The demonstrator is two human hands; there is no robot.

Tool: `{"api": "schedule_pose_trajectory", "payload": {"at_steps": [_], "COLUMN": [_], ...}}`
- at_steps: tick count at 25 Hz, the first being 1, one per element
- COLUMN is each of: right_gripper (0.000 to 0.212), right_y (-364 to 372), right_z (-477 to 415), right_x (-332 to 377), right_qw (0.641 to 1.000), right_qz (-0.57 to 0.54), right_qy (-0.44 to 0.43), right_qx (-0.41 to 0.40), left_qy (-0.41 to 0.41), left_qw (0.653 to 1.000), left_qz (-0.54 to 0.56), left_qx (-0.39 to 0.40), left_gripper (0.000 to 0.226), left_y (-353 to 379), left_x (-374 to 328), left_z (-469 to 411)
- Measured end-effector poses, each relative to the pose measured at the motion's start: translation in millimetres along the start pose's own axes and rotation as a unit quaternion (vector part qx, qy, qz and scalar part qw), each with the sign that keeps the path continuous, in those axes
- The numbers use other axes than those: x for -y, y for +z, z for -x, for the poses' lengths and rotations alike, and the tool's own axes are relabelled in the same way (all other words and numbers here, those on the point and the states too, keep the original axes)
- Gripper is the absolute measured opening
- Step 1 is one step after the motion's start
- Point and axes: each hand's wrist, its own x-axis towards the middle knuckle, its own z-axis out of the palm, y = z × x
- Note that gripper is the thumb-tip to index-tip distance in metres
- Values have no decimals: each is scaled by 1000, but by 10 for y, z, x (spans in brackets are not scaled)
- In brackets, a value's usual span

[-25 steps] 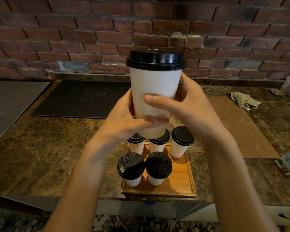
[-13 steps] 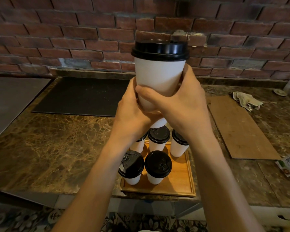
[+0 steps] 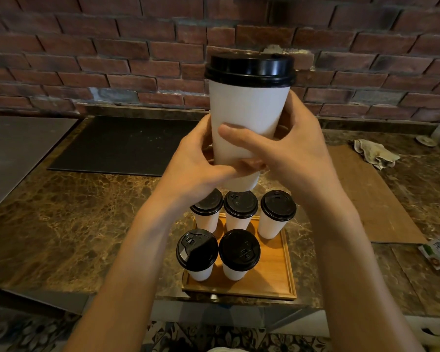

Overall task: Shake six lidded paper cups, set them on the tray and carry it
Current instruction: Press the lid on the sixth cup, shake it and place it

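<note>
1. Held cup (image 3: 249, 118): upright, with its black lid (image 3: 250, 69) seated. It is raised above the table (image 3: 74, 224), over the back of the tray (image 3: 272, 283), and touches neither.
2. Left hand (image 3: 196, 166): fingers curl round the cup's lower left side, thumb across the front.
3. Right hand (image 3: 297, 153): fingers wrap the right side, thumb laid across the front above the left thumb. Both grips are closed firmly on the cup.
4. Tray: five cups (image 3: 239, 250) stand on it, lidded and upright, three in the back row and two in front. The back left one is partly hidden by the left hand. The front right corner is bare.
5. Progress, as judged: five of six are placed and the sixth is in hand, likely at its shaking step. Whether that shake is complete cannot be told.
6. Outstanding: set the sixth in the bare corner, then lift and carry the tray. Neither has begun.
</note>
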Motion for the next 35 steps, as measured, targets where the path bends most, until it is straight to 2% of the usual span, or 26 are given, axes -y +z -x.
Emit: {"api": "schedule_pose_trajectory", "payload": {"at_steps": [3,7,11,15,17,19,24,28,35], "right_gripper": [70,63,59,66,70,72,82,85,74], "right_y": [-51,-44,-43,-2,40,83,234,301,120], "right_z": [-7,12,15,-4,-6,-7,30,67,18], "right_x": [-80,-150,-158,-108,-72,-53,-65,-71,2], "right_qw": [998,992,989,994,997,999,999,997,1000], "right_qz": [-31,-68,-70,-19,3,17,28,30,-11], "right_qy": [-10,-9,4,1,7,11,23,25,13], "right_qx": [52,108,131,108,75,48,-24,-63,2], "left_qy": [-21,-44,-55,-43,-43,-31,-13,-17,-1], "left_qw": [999,994,991,994,998,999,996,995,1000], "left_qz": [19,44,67,64,36,20,-29,-44,-9], "left_qx": [41,92,103,77,30,-11,-87,-83,-21], "left_gripper": [61,73,80,78,80,70,72,84,69], "left_y": [-39,-66,-69,-45,-25,8,154,161,44], "left_x": [-2,38,54,74,88,93,57,49,33], "left_z": [5,10,33,7,-11,-24,-59,-48,-8]}}
